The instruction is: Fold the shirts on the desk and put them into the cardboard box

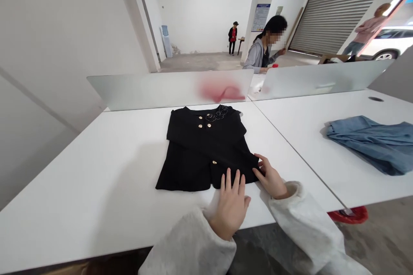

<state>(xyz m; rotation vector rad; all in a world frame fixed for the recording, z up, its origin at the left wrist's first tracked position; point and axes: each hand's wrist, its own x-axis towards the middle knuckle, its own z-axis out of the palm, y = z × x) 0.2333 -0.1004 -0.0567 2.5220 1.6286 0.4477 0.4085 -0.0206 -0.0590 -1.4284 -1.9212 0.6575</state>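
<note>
A black jacket (200, 150) with gold buttons lies flat on the white table (106, 172), its sleeves folded across the front. My left hand (230, 204) rests palm down at the jacket's near hem, fingers stretched out and touching the fabric. My right hand (271, 176) is at the jacket's lower right corner, its fingers curled onto the edge of the folded sleeve. Both arms wear fuzzy white sleeves.
A blue denim garment (371, 142) lies on the adjoining table to the right. Frosted dividers (167, 88) stand along the far edge. Beyond them a person in grey (261, 51) sits, another stands far back. A red object (350, 215) sits under the table edge.
</note>
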